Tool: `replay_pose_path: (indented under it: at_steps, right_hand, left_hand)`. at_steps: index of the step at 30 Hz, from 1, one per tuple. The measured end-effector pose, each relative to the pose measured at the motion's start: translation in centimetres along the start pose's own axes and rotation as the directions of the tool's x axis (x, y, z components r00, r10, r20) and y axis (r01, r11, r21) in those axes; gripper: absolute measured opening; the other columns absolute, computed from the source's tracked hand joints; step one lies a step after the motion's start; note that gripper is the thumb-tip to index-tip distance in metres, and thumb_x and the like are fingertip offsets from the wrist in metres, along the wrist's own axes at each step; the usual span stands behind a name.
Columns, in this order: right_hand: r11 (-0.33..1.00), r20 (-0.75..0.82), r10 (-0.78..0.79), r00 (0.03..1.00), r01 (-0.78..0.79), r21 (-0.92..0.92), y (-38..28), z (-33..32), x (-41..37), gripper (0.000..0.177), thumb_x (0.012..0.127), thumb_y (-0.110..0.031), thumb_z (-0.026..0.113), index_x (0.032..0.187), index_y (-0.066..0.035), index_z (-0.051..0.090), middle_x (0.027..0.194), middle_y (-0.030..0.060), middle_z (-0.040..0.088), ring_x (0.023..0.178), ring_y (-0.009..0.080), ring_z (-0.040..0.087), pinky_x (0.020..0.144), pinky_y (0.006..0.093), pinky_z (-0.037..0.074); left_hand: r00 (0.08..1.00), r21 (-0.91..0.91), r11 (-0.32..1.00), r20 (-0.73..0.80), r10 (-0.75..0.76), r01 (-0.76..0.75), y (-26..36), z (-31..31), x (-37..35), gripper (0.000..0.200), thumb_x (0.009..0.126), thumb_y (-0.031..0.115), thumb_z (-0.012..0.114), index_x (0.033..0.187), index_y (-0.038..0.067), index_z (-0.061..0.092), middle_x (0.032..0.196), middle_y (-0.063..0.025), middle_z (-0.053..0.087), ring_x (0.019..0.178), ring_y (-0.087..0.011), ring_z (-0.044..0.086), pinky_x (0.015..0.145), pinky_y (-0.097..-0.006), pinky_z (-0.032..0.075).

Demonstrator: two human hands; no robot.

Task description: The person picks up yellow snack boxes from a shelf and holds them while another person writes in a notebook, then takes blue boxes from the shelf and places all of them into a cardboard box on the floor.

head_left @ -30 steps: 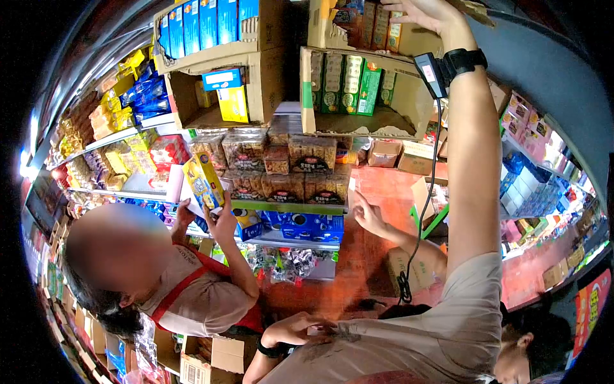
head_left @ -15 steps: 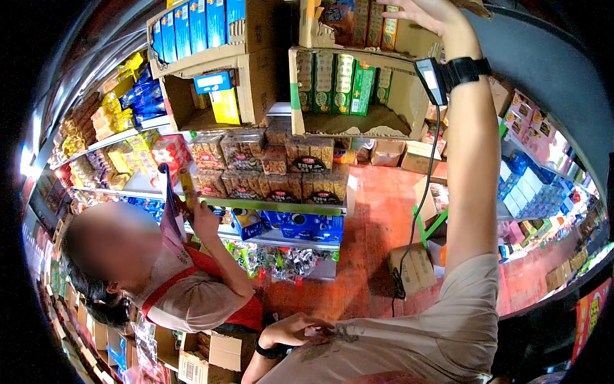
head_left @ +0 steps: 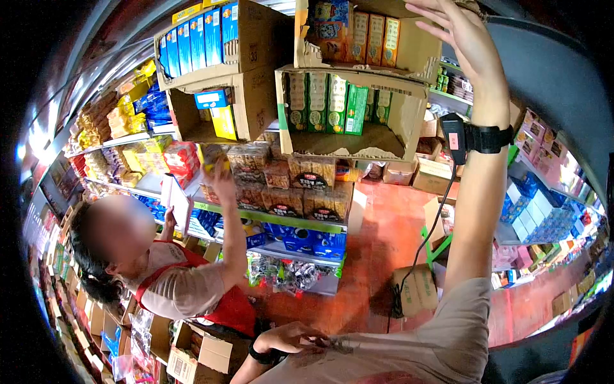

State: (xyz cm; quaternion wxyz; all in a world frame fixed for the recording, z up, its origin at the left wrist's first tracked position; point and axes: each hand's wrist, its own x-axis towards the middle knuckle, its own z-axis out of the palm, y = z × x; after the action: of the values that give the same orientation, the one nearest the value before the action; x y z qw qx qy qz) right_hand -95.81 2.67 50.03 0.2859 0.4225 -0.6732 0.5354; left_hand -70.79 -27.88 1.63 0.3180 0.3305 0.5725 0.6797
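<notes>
My right hand [head_left: 457, 32] is raised at the top right, fingers spread and empty, beside the upper cardboard box [head_left: 416, 56] that holds orange and blue packs [head_left: 375, 40]. Below that, another open carton [head_left: 409, 128] holds green and white boxes [head_left: 338, 102] standing upright. At the bottom, my left hand [head_left: 291, 337] rests against the front of my shirt [head_left: 384, 352]; its fingers are bent and partly blurred, and whether they pinch the cloth cannot be made out.
A co-worker in a red apron [head_left: 224, 307] stands at the left, one hand raised to the shelf [head_left: 262, 217] of clear snack tubs [head_left: 281, 201]. Cartons with blue boxes [head_left: 195, 45] sit above. A cardboard box [head_left: 416, 291] and dangling cable [head_left: 419, 256] are at centre right.
My right hand has moved right and slightly down, away from the upper carton. The co-worker's arm has risen toward the tubs, and a white sheet or board now shows in front of them.
</notes>
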Motion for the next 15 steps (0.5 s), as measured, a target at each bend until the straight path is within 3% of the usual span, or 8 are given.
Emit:
replay_pose_path:
  at_steps: [4, 8, 10, 13, 15]
  right_hand:
    - [0.998, -0.060, -0.066, 0.996, 0.066, -0.006, 0.7, 0.4, -0.2, 0.062, 0.105, -0.053, 0.055, 0.120, 0.005, 0.071, 0.123, 0.0206, 0.072, 0.120, 0.0280, 0.066, 0.102, 0.0396, 0.054]
    - [0.991, -0.067, -0.128, 0.989, 0.131, 0.035, 1.5, 0.3, 0.5, 0.056, 0.104, -0.052, 0.057, 0.112, 0.001, 0.074, 0.119, 0.0179, 0.074, 0.116, 0.0257, 0.068, 0.098, 0.0377, 0.055]
    - [0.990, -0.125, -0.133, 0.983, 0.137, 0.022, 1.2, 1.0, 0.1, 0.055, 0.104, -0.052, 0.058, 0.108, 0.000, 0.075, 0.118, 0.0172, 0.075, 0.115, 0.0249, 0.069, 0.097, 0.0373, 0.055]
    - [0.986, -0.082, -0.143, 0.986, 0.149, 0.071, 2.1, 0.4, 0.7, 0.054, 0.104, -0.052, 0.058, 0.107, -0.001, 0.076, 0.118, 0.0171, 0.074, 0.114, 0.0244, 0.069, 0.097, 0.0372, 0.055]
    - [0.985, -0.082, -0.145, 0.986, 0.152, 0.086, 2.2, 0.5, 0.8, 0.054, 0.104, -0.052, 0.058, 0.107, -0.001, 0.076, 0.118, 0.0171, 0.074, 0.114, 0.0245, 0.069, 0.097, 0.0376, 0.055]
  left_hand:
    - [0.995, 0.089, 0.991, 0.023, -0.101, 0.098, 0.1, 0.1, 1.3, 0.053, 0.099, 0.025, 0.069, 0.144, 0.000, 0.056, 0.137, -0.0153, 0.066, 0.126, -0.0246, 0.063, 0.109, -0.0391, 0.049]
    - [0.999, 0.236, 0.971, -0.002, -0.043, 0.042, 1.5, 0.7, 2.6, 0.049, 0.100, 0.027, 0.068, 0.141, 0.002, 0.059, 0.131, -0.0144, 0.069, 0.120, -0.0235, 0.066, 0.104, -0.0377, 0.052]
    - [0.962, 0.400, 0.876, -0.063, -0.266, 0.268, 1.5, 1.0, 3.2, 0.048, 0.100, 0.029, 0.068, 0.140, 0.004, 0.061, 0.125, -0.0137, 0.072, 0.114, -0.0229, 0.069, 0.100, -0.0379, 0.054]
    - [0.986, 0.309, 0.937, -0.077, -0.146, 0.163, 0.4, 1.1, 3.1, 0.047, 0.099, 0.030, 0.069, 0.138, 0.005, 0.062, 0.122, -0.0142, 0.074, 0.112, -0.0243, 0.071, 0.098, -0.0386, 0.055]
    - [0.984, 0.316, 0.933, -0.112, -0.142, 0.171, -0.6, 1.1, 3.0, 0.046, 0.099, 0.030, 0.069, 0.137, 0.004, 0.063, 0.122, -0.0141, 0.074, 0.111, -0.0248, 0.071, 0.098, -0.0387, 0.056]
